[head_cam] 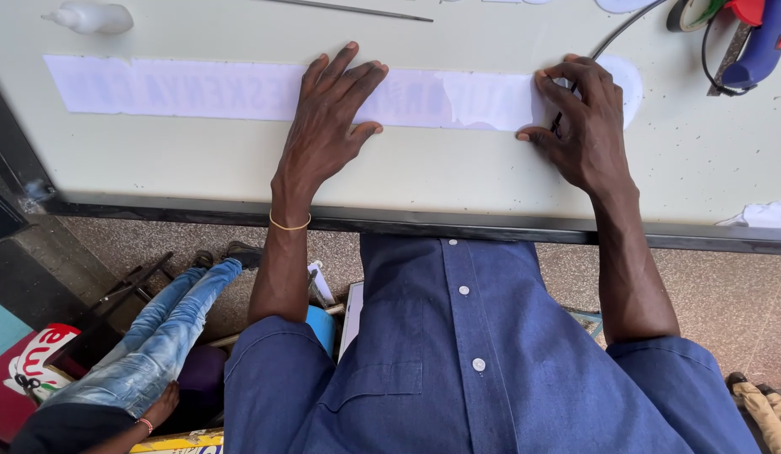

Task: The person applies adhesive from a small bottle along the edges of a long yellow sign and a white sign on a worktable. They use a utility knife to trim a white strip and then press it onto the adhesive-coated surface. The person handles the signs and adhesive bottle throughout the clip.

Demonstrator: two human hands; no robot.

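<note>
A long white paper strip (197, 88) with faint lettering lies across a pale board (407, 168). My left hand (332, 109) rests flat on the strip near its middle, fingers spread, pressing it down. My right hand (580, 118) sits at the strip's right end, its fingers curled around a thin dark tool (559, 124) that touches the strip's edge. A yellow band circles my left wrist.
A white squeeze bottle (92, 17) lies at the board's far left. A thin metal rod (357, 10) lies at the top. A blue and red glue gun (760, 38) and a tape roll (693, 13) sit top right. Another person in jeans (155, 336) sits lower left.
</note>
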